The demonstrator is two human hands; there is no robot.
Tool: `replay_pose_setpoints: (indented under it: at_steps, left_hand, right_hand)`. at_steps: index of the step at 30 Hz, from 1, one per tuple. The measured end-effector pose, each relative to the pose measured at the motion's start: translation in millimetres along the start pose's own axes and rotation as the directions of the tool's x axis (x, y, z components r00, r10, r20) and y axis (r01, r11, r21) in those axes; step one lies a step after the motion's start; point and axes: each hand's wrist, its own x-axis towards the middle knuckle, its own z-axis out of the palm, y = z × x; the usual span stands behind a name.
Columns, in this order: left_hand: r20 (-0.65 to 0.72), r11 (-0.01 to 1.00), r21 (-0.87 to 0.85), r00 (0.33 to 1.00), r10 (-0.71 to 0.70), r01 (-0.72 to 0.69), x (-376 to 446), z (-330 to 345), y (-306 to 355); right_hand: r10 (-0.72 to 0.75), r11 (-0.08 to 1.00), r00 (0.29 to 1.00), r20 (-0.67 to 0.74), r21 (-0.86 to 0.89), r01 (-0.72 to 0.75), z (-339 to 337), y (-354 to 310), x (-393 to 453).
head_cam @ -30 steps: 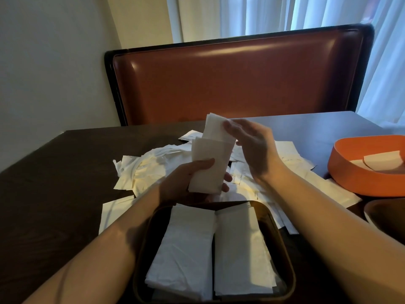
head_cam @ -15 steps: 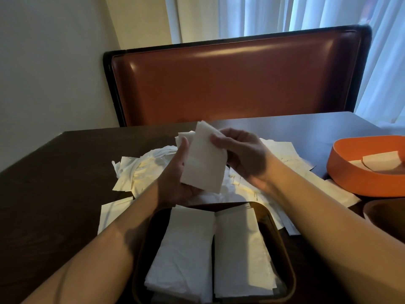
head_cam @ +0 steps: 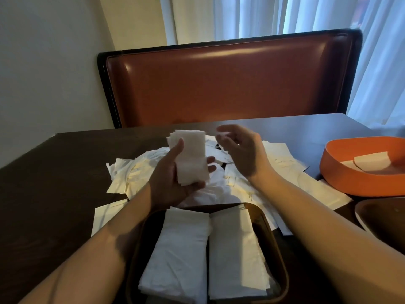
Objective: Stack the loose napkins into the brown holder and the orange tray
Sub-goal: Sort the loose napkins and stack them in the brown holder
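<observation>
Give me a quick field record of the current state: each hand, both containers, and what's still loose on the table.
left hand: holds a small stack of napkins, thumb on its face
right hand: holds nothing, fingers loosely curled beside the stack
brown holder: nearest the camera, two side-by-side napkin stacks inside
orange tray: far right, a few napkins inside
loose napkins: scattered pile on the table behind the holder

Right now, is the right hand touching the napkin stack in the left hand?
Apart. The head view shows the right hand beside the napkin stack, with a gap between them.
</observation>
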Motion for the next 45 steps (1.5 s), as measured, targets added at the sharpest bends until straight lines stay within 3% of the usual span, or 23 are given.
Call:
replay_pose_setpoints:
  at_steps: [1,3,6,11,18,23,25,27,29,31,33,35,38,41,45]
  left_hand:
    - [-0.027,0.998,-0.055,0.999,0.037,-0.039,0,0,1]
    - [-0.083,0.986,-0.140,0.993,0.084,-0.095,-1,0,2]
    - [-0.157,0.973,-0.190,0.982,0.104,-0.133,1,-5,3]
    - [-0.184,0.971,-0.179,0.975,0.123,-0.157,1,-5,3]
    - [-0.184,0.968,-0.190,0.974,0.130,-0.165,0,-6,5]
    - [-0.177,0.972,-0.156,0.973,0.149,-0.177,2,-8,3]
    - [-0.182,0.971,-0.152,0.971,0.154,-0.182,3,-9,3]
    - [-0.180,0.971,-0.153,0.971,0.156,-0.185,4,-9,3]
    - [-0.192,0.964,-0.161,0.965,0.180,-0.212,5,-10,3]
    - [-0.246,0.952,-0.162,0.945,0.215,-0.259,7,-12,3]
    - [-0.276,0.948,-0.171,0.937,0.215,-0.268,8,-14,4]
    - [-0.266,0.949,-0.182,0.942,0.204,-0.257,9,-16,3]
    - [-0.254,0.957,-0.159,0.947,0.197,-0.242,10,-16,3]
    - [-0.243,0.960,-0.154,0.951,0.192,-0.233,11,-17,3]
    - [-0.254,0.960,-0.146,0.947,0.195,-0.237,13,-20,2]
  right_hand:
    - [0.005,0.993,1.000,0.020,-0.115,-0.002,-6,5,2]
    - [0.082,0.946,0.979,0.186,-0.323,-0.017,-18,15,3]
    - [0.233,0.820,0.876,0.423,-0.569,0.057,-22,24,-2]
    - [0.377,0.694,0.818,0.436,-0.717,0.063,-20,21,-3]
    - [0.326,0.646,0.885,0.334,-0.762,0.050,-16,22,-2]
    - [0.284,0.687,0.899,0.333,-0.725,0.051,-14,27,-4]
    - [0.205,0.779,0.931,0.303,-0.626,0.033,-16,25,-4]
    - [0.081,0.921,0.962,0.260,-0.390,0.028,-17,18,-4]
    - [0.050,0.998,0.978,0.203,-0.037,-0.044,-14,7,-4]
    - [0.131,0.942,0.979,0.158,0.287,-0.172,-11,-2,-2]
    - [0.201,0.861,0.965,0.166,0.441,-0.255,-9,-5,-3]
    - [0.237,0.858,0.957,0.169,0.425,-0.288,-4,0,-7]
    - [0.333,0.911,0.933,0.137,0.207,-0.356,3,13,-11]
    - [0.430,0.864,0.871,0.238,0.171,-0.473,1,12,-8]
    - [0.443,0.884,0.841,0.311,0.002,-0.467,-3,10,-8]
